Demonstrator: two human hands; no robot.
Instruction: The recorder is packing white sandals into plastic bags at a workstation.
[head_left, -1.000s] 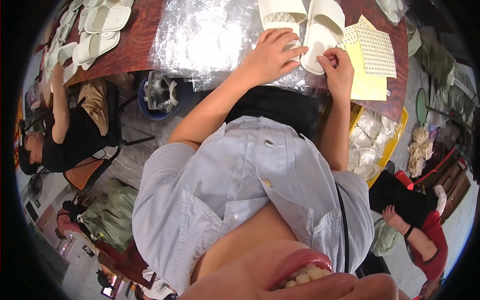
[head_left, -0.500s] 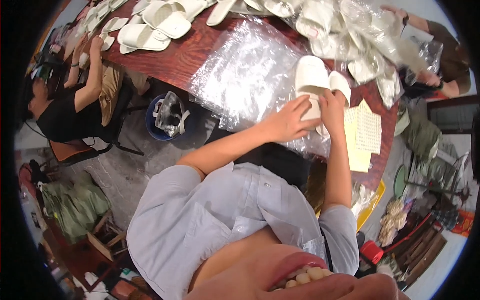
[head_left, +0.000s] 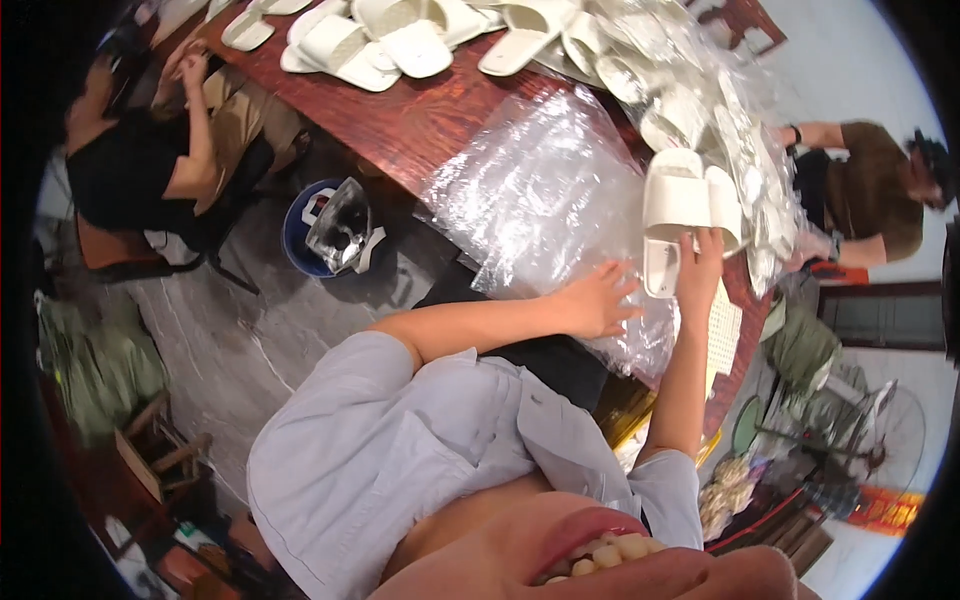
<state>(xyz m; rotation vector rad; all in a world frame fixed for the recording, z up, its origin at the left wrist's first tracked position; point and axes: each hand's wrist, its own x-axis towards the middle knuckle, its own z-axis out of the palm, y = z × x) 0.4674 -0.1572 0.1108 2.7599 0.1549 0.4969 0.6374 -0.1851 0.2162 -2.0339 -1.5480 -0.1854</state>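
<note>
head view: the fingers of the right hand [head_left: 702, 265] touch 1 pair of white slippers [head_left: 676, 205] near the lower edge of the straps; whether they grip or only rest there, i cannot tell. the fingers of the left hand [head_left: 598, 300] are spread and released, over the clear plastic bags [head_left: 540, 190] and near the slippers. the pair is at the right edge of these bags, which lie flat on the red-brown table [head_left: 400, 135]. beside the right wrist lies a printed sheet [head_left: 723, 335]. beyond the pair, a heap of bagged slippers [head_left: 745, 170] shows white through shiny clear plastic. more loose slippers [head_left: 415, 45] lie along the far left of the table. on the floor, a blue bucket [head_left: 293, 228] holds crumpled shiny plastic [head_left: 342, 225] and some white pieces. under the right forearm, a yellow tub [head_left: 711, 446] is mostly hidden, its contents unclear.
</note>
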